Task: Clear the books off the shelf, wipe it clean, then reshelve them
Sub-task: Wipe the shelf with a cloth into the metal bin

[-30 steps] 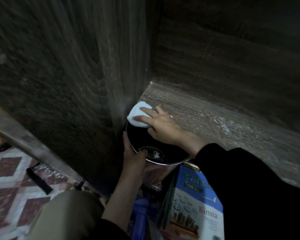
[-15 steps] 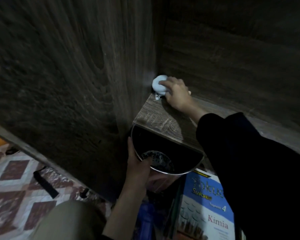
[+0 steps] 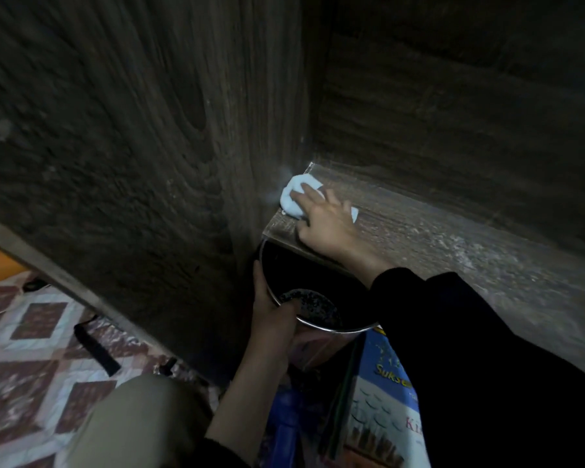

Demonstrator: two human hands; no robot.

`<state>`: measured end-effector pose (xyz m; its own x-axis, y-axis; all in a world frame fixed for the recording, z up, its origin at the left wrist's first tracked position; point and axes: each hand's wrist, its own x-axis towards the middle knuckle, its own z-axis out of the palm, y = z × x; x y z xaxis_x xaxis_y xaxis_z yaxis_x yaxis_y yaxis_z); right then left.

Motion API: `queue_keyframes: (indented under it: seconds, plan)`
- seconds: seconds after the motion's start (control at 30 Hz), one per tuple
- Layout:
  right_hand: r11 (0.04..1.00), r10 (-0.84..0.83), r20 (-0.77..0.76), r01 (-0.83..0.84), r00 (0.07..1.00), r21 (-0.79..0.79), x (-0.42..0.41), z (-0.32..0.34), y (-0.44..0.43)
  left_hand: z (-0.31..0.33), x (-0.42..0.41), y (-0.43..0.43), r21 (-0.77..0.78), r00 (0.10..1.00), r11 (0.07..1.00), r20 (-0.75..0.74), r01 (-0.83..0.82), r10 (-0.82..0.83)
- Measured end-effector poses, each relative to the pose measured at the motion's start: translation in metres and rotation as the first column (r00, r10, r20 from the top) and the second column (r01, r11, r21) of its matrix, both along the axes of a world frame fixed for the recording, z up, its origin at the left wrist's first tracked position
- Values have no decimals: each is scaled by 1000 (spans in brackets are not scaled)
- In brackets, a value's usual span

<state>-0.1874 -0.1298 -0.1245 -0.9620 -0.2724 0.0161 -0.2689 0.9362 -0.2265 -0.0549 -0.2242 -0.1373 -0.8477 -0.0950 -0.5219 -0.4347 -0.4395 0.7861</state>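
We are pressing one white cloth (image 3: 293,197) into the left corner of the dusty shelf (image 3: 419,231) with our right hand (image 3: 328,228) curled over it, while our left hand (image 3: 271,315) is gripping one metal-rimmed bin (image 3: 318,327) below, beside one blue book (image 3: 382,417) (lettered "Suks…").

The blue book (image 3: 382,417) reads "Sukse" (and red "Ki").
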Motion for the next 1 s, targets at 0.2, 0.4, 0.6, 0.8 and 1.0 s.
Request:
queue_keyframes:
  seconds: [0.2,0.4,0.6,0.8,1.0]
  plan:
    - [974,227,-24,-227,973,10,40,-1,14,11,3,3,6,1000,1000,10,-13,13]
    - [871,481,-70,-486,874,-69,72,-3,65,10,5,2,10,1000,1000,3,14,-14]
    - [852,-153,-174,41,973,-522,62,14,118,6,3,0,2,999,1000,30,27,-28]
    - [906,-415,-36,410,909,-107,43,-18,89,1,1,0,-4,999,1000,27,29,-29]
    - [994,-1,-184,-19,983,-109,91,-34,31,2,2,2,-1,1000,1000,5,23,-23]
